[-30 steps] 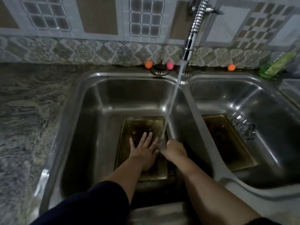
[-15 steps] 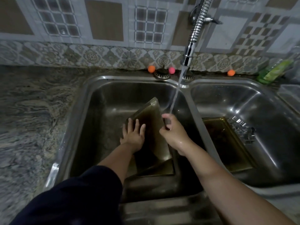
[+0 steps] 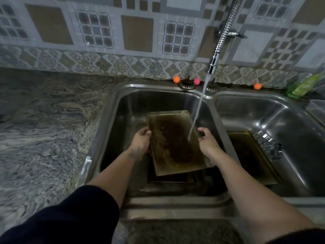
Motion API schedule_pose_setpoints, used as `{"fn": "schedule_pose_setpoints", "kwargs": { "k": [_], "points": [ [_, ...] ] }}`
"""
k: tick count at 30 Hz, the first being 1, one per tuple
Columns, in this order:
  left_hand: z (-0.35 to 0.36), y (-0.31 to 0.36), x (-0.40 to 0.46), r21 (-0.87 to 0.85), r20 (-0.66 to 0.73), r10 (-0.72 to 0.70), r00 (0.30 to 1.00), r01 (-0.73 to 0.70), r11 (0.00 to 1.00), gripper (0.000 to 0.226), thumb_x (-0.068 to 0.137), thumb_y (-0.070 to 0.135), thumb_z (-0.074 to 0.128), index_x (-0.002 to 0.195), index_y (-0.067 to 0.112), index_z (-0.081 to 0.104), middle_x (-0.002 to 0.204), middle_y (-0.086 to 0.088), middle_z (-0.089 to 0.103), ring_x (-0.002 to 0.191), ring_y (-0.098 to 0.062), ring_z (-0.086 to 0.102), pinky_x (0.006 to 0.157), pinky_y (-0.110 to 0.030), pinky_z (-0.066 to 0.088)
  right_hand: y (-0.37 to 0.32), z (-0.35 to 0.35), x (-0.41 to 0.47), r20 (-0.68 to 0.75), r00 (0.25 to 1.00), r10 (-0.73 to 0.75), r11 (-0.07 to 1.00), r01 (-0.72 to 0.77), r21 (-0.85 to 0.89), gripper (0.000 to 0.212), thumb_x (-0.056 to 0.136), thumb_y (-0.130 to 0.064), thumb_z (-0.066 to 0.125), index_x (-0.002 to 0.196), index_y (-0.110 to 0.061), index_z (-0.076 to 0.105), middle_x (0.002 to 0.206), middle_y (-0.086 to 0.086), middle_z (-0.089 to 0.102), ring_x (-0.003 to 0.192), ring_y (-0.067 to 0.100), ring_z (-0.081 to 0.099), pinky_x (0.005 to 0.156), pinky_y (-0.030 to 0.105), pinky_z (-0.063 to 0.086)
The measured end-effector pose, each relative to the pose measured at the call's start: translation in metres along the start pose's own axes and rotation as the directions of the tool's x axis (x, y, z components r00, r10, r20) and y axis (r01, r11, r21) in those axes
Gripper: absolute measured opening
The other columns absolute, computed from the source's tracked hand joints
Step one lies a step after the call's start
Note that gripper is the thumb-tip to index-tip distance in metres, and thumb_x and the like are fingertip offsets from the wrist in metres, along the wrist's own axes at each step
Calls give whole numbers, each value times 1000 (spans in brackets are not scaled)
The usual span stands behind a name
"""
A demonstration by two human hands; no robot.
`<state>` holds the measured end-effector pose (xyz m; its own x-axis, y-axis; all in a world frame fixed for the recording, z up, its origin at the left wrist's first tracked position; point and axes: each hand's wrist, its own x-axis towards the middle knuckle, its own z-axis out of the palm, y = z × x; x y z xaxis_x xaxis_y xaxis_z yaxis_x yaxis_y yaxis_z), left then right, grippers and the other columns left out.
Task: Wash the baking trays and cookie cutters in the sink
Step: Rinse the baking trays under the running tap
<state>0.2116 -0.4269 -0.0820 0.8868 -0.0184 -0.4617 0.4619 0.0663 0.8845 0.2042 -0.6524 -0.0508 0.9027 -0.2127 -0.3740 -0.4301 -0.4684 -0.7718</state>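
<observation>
A stained rectangular baking tray [image 3: 173, 143] is tilted up in the left basin of the steel sink [image 3: 112, 110]. My left hand [image 3: 140, 143] grips its left edge and my right hand [image 3: 206, 140] grips its right edge. Water from the tap [image 3: 213, 63] falls on the tray's right side. Under it, another tray [image 3: 168, 178] lies flat on the basin floor, mostly hidden. A third tray [image 3: 253, 155] lies in the right basin, with several metal cookie cutters [image 3: 269, 144] beside it.
A marbled stone counter [image 3: 44, 129] runs to the left of the sink. Small orange and pink balls [image 3: 176, 79] sit along the back rim. A green bottle [image 3: 304, 86] lies at the far right by the tiled wall.
The tray lay flat under my left palm. It has been lifted, turned face-up toward me, and both hands now hold its side edges under the stream.
</observation>
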Motion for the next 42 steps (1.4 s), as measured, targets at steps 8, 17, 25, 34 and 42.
{"fn": "schedule_pose_setpoints", "kwargs": {
  "k": [8,17,25,34,42],
  "points": [
    [25,31,-23,297,-143,584,799,-528,795,34,98,21,48,131,21,55,112,6,69,103,-6,66,93,-35,54,-31,20,-10,242,966,-94,995,87,41,51,98,-52,36,145,-32,37,151,-4,36,139,20,33,114,41,28],
    [98,34,-54,708,168,741,651,-602,369,48,100,30,37,148,30,32,134,-1,58,111,-20,62,88,-38,53,-84,-8,-11,51,998,-37,709,-10,705,38,96,-48,46,89,-15,63,78,6,65,68,18,62,64,33,53],
    [141,40,-34,591,255,553,793,-581,560,47,102,45,10,149,44,7,158,23,-7,145,-4,-15,113,-50,-14,-34,-32,-38,247,966,-82,500,-174,848,34,101,-38,39,113,-17,64,116,11,68,103,23,65,85,40,52],
    [102,38,14,561,60,289,956,-272,782,56,101,50,9,153,30,3,162,4,-5,148,-17,-7,119,-50,-2,-49,-37,-31,173,976,-132,437,-99,894,51,101,-42,32,133,-8,53,125,17,63,118,29,59,95,44,47],
    [93,20,-33,484,242,270,932,-358,799,64,95,63,13,150,38,-7,161,5,-9,147,-17,-13,120,-44,-5,-91,-15,-6,53,992,-116,394,-3,919,45,103,-36,32,132,-7,51,130,18,58,121,30,55,109,49,37]
  ]
}}
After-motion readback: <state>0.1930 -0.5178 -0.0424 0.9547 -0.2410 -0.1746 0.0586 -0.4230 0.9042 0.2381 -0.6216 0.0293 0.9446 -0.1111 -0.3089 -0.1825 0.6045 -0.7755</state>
